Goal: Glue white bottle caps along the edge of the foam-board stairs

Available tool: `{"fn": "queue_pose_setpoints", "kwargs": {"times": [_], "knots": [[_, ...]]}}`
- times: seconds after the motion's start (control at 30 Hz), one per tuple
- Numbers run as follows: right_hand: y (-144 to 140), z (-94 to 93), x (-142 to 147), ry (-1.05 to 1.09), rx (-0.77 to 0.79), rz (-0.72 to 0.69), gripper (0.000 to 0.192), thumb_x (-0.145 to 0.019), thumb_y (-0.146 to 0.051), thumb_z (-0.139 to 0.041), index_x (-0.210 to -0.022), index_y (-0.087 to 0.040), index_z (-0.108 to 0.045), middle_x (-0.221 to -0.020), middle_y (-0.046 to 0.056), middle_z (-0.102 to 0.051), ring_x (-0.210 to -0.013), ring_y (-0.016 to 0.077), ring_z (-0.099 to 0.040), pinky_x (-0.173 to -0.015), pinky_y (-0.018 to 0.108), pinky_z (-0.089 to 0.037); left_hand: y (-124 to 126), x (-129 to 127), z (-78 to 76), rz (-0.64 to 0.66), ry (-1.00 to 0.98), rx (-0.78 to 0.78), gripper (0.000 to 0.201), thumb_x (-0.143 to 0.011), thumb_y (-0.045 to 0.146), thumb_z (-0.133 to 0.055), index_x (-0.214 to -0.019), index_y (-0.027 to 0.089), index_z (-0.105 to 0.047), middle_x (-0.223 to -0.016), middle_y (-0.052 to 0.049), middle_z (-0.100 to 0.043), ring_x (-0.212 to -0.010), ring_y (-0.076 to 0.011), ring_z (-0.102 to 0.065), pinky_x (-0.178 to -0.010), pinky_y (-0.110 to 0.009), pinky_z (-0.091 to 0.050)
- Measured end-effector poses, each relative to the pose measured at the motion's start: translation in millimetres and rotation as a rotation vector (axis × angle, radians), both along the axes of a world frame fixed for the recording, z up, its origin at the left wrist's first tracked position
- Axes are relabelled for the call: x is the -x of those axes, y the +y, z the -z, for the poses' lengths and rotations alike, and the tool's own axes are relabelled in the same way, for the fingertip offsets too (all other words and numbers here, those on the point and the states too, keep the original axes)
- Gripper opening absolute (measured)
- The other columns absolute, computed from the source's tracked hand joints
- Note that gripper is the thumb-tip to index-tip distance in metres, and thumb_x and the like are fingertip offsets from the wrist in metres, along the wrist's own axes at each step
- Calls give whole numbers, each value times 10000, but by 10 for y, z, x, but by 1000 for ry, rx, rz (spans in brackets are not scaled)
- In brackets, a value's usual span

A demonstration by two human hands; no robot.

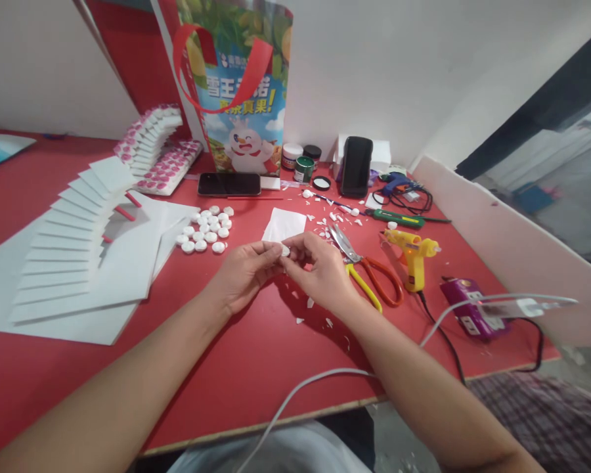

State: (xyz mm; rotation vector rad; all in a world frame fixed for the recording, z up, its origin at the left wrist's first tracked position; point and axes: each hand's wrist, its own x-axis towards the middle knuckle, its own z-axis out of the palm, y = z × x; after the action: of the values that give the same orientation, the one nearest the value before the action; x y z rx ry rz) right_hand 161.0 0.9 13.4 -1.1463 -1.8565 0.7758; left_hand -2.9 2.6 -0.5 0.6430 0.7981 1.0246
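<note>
White foam disc [285,250] in the shared fingertip grip of left hand [243,272] and right hand [320,271], above red table [256,355].

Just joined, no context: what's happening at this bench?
A person holds a small white foam disc between the fingertips of the left hand and right hand, just above the red table. A pile of similar discs lies to the left, near fanned white foam sheets. Scissors and a yellow glue gun lie unused to the right, amid white scraps.

foam sheets [54,276] cropped left, bag [236,85] top cropped
</note>
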Motion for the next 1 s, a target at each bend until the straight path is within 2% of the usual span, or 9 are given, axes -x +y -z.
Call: {"fn": "queue_pose_setpoints", "kwargs": {"times": [0.2,0.3,0.47,0.53,0.6,0.73,0.83,0.93,1.0], "knots": [[-3,0,19,-10,-28,18,90,-851,-211,-630,-928,-172,-655,-720,-33,-589,-624,99,-543,-618,250,-437,-23,-38,-31,-7,-1,-35,382,-638,406,-957,-757,107,-751,-779,-59,-736,-768,-137,-669,-800,-251,-540],[26,-16,1,87,32,51,108,-815,-234,-670,-907,-180,-652,-696,-40,-592,-593,95,-533,-596,254,-432,-22,-51,-59,-44,-10,-49,448,-642,494,-939,-790,113,-757,-776,-53,-730,-756,-131,-664,-764,-239,-546],[121,-128,-71,650,450,42,230,-755,-343,-773,-872,-165,-685,-667,-33,-622,-505,74,-479,-505,246,-398,-9,-18,-41,-74,71,-42,393,-602,384,-966,-738,136,-692,-697,-12,-697,-619,-90,-616,-630,-206,-516],[153,-175,-96,842,612,13,270,-705,-336,-825,-841,-147,-690,-666,-27,-630,-497,59,-456,-480,228,-375,-22,-9,-42,-34,158,-83,374,-614,374,-942,-706,147,-660,-642,-10,-685,-554,-95,-596,-570,-218,-494],[171,-191,-106,918,695,-4,287,-662,-305,-862,-815,-140,-684,-650,-28,-630,-495,50,-445,-470,213,-364,-55,-19,-58,43,288,-142,342,-661,378,-889,-691,160,-628,-612,-19,-687,-500,-106,-578,-522,-234,-470],[172,-127,-83,833,652,-4,306,-667,-323,-873,-827,-149,-679,-673,-9,-679,-482,59,-479,-478,225,-398,-135,-72,-91,200,534,-263,287,-773,397,-760,-720,203,-556,-585,-8,-685,-485,-145,-581,-512,-266,-455],[152,-98,-36,690,528,7,297,-709,-346,-832,-864,-162,-658,-710,2,-708,-473,73,-507,-493,242,-426,-150,-81,-62,232,712,-422,307,-792,424,-738,-673,215,-547,-574,5,-653,-544,-167,-582,-569,-283,-430],[107,-189,57,450,402,-12,220,-791,-327,-745,-908,-174,-637,-755,1,-709,-519,92,-545,-540,254,-456,-150,-52,34,255,825,-600,254,-815,371,-707,-636,222,-605,-629,-19,-663,-605,-193,-568,-622,-312,-399],[70,-307,152,188,274,-67,131,-844,-272,-695,-915,-174,-645,-802,11,-710,-612,112,-587,-620,262,-472,-171,-39,118,217,757,-619,146,-785,308,-729,-671,235,-674,-721,-49,-704,-712,-238,-612,-682,-335,-416]]}}
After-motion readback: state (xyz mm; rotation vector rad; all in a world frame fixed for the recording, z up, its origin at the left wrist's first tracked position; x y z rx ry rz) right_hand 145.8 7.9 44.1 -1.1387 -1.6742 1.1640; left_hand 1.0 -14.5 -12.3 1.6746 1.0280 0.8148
